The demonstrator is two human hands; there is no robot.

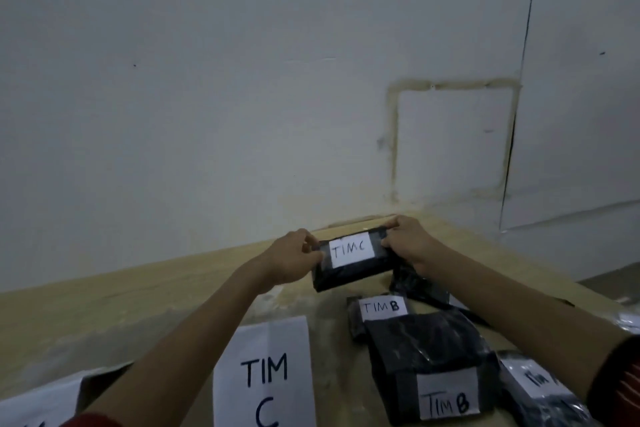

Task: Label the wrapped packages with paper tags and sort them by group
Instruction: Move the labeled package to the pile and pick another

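A black wrapped package [353, 272] with a white paper tag [351, 250] reading "TIM C" is held above the far part of the table. My left hand [294, 258] grips its left end and my right hand [405, 241] grips its right end, fingers curled over the top edge. Two black packages tagged "TIM B" [381, 307] [433, 374] lie near the front right. A large white sheet marked "TIM C" [265, 374] lies flat in front of me.
The wooden table [121, 305] meets a white wall behind. Another tagged black package [540, 388] lies at the bottom right under my right forearm. Black wrap [419, 284] sits below my right wrist. A second white sheet [38, 402] is at the bottom left.
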